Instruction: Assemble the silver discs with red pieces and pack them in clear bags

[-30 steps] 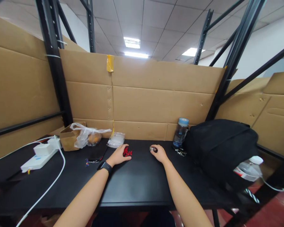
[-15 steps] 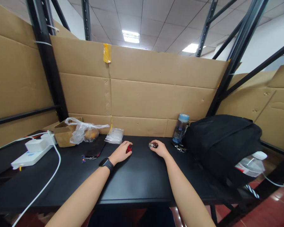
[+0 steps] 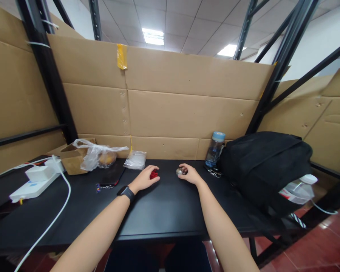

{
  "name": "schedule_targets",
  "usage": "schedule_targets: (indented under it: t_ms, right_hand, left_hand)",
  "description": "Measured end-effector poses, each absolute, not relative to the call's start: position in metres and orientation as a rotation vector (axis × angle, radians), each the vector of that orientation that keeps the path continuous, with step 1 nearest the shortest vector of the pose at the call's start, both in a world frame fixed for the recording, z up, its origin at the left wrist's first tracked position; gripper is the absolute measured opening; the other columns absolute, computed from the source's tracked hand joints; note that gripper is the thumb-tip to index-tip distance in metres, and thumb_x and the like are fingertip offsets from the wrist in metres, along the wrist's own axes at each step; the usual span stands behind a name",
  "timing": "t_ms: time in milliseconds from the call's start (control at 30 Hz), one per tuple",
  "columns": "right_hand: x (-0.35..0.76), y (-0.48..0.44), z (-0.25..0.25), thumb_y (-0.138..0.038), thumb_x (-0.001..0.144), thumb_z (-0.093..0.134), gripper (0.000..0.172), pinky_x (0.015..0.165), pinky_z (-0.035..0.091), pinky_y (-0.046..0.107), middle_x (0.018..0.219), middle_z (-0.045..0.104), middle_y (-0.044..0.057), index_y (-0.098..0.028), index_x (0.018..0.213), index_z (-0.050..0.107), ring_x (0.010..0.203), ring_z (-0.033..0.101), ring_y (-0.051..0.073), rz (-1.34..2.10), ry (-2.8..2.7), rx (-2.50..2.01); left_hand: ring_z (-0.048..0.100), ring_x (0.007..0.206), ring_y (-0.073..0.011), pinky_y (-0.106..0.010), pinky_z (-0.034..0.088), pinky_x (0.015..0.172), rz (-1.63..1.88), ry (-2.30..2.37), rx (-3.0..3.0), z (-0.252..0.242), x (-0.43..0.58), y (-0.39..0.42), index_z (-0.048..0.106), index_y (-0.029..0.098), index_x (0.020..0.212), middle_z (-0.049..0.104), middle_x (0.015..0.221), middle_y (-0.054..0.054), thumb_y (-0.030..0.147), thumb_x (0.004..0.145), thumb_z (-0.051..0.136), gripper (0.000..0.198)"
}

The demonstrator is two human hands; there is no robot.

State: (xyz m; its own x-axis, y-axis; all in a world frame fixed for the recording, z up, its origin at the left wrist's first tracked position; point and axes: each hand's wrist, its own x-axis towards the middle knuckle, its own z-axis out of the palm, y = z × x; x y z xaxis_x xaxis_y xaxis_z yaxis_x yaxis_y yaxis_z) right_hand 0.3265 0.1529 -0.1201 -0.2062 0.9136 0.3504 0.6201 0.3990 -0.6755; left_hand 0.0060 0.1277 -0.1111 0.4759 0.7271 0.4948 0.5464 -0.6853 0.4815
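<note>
On the black table, my left hand has its thumb and fingers apart. A small red object lies in the gap beside its palm, partly hidden; its kind is not clear. A black watch is on the left wrist. To the right, my right hand has thumb and fingers curled around a small round silvery object, which shows at the fingertips. Its exact kind is too small to make out. The two hands are apart from each other.
At the left are a white power strip with cable, a brown paper bag, a knotted plastic bag, a phone and a clear packet. A bottle, keys and black backpack stand right. Cardboard walls the back.
My left thumb and fingers have spread away from the red object. The silvery object has turned slightly in my right fingers. The whole view has shifted a little.
</note>
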Motion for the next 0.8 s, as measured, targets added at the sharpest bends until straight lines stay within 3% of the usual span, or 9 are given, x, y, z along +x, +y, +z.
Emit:
schedule_targets:
  t_ms: [100, 167, 267, 400, 500, 633, 800]
  right_hand:
    - [0.329, 0.151, -0.115, -0.037, 0.071, 0.082, 0.057, 0.087, 0.050, 0.031, 0.106, 0.068, 0.006, -0.020, 0.122, 0.063, 0.094, 0.064, 0.020, 0.431, -1.944, -1.429]
    - [0.333, 0.149, -0.110, -0.043, 0.089, 0.066, 0.039, 0.093, 0.048, 0.035, 0.118, 0.066, 0.009, -0.024, 0.122, 0.064, 0.107, 0.062, 0.023, 0.320, -1.940, -1.655]
    - [0.341, 0.146, -0.107, -0.032, 0.101, 0.041, 0.033, 0.101, 0.041, 0.049, 0.136, 0.058, 0.012, -0.027, 0.125, 0.065, 0.127, 0.052, 0.030, 0.193, -1.874, -1.978]
    - [0.349, 0.144, -0.108, -0.025, 0.097, 0.044, 0.042, 0.106, 0.031, 0.062, 0.154, 0.041, 0.014, -0.027, 0.138, 0.057, 0.141, 0.035, 0.035, 0.169, -1.841, -2.115]
    - [0.350, 0.145, -0.109, -0.029, 0.097, 0.045, 0.044, 0.107, 0.031, 0.062, 0.156, 0.040, 0.011, -0.030, 0.140, 0.055, 0.142, 0.034, 0.034, 0.180, -1.876, -2.139]
    - [0.349, 0.145, -0.106, -0.030, 0.096, 0.046, 0.044, 0.104, 0.033, 0.064, 0.155, 0.041, 0.009, -0.032, 0.138, 0.056, 0.140, 0.036, 0.037, 0.186, -1.924, -2.122]
    - [0.352, 0.146, -0.109, -0.029, 0.093, 0.052, 0.040, 0.099, 0.035, 0.068, 0.150, 0.048, 0.010, -0.033, 0.131, 0.062, 0.134, 0.041, 0.041, 0.153, -1.932, -2.043]
  left_hand:
    - [0.061, 0.117, -0.0260, -0.041, 0.046, 0.106, 0.993, 1.195, 2.360, -0.109, -0.010, 0.134, 0.058, 0.019, 0.126, 0.064, 0.126, -0.012, 0.049, 0.096, 0.049, 0.044]
    - [0.059, 0.121, -0.0274, -0.043, 0.042, 0.110, 0.950, 1.286, 2.327, -0.111, -0.022, 0.141, 0.059, 0.017, 0.125, 0.064, 0.128, -0.013, 0.051, 0.098, 0.041, 0.047]
    - [0.057, 0.124, -0.0280, -0.044, 0.040, 0.112, 0.856, 1.398, 2.344, -0.115, -0.035, 0.152, 0.060, 0.015, 0.125, 0.063, 0.130, -0.015, 0.045, 0.099, 0.035, 0.047]
    - [0.055, 0.128, -0.0256, -0.041, 0.040, 0.112, 0.672, 1.456, 2.432, -0.118, -0.042, 0.155, 0.061, 0.017, 0.127, 0.060, 0.135, -0.012, 0.019, 0.089, 0.040, 0.043]
    - [0.052, 0.132, -0.0236, -0.039, 0.039, 0.114, 0.600, 1.442, 2.497, -0.116, -0.043, 0.150, 0.059, 0.020, 0.130, 0.057, 0.141, -0.009, 0.007, 0.078, 0.042, 0.056]
    - [0.052, 0.132, -0.0243, -0.040, 0.039, 0.114, 0.587, 1.384, 2.526, -0.111, -0.044, 0.145, 0.058, 0.022, 0.134, 0.058, 0.141, -0.008, 0.006, 0.072, 0.048, 0.064]
    - [0.061, 0.121, -0.0277, -0.039, 0.044, 0.110, 0.532, 1.312, 2.542, -0.110, -0.045, 0.141, 0.065, 0.017, 0.124, 0.063, 0.132, -0.014, 0.017, 0.076, 0.057, 0.049]
